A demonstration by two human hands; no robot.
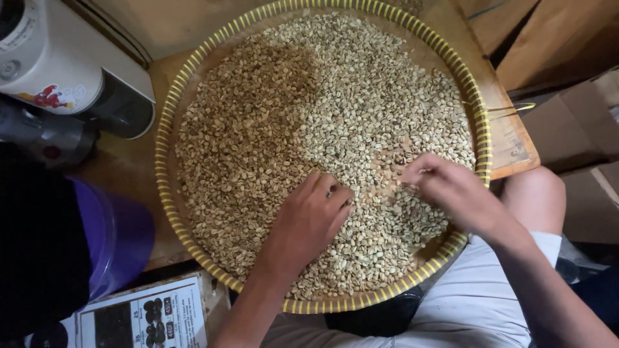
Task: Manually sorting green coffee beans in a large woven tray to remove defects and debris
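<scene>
Neither grip is closed on anything I can make out. Left hand (308,219) lies palm-down with its fingers curled loosely into the pale beans (335,109), holding nothing visible. Right hand (451,190) has its fingertips bunched among the beans as if pinching at one, though whether a bean sits between them is too small to tell.

The beans fill a wide, round woven tray (169,109) with a yellow rim, resting on a wooden worktop (129,167). A patch of bare tray shows just beside the right hand's fingers.

Risk, as I judge it: the tray's near edge hangs over the worktop above the person's lap, so a heavy press there could tip it and spill beans. The shallow rim sits close to both hands, and a broad sweep could push beans over it.

Open room lies toward the tray's far side. To the left, a white appliance (45,58) and a purple container (119,235) crowd the worktop; cardboard boxes (574,122) stand to the right.
</scene>
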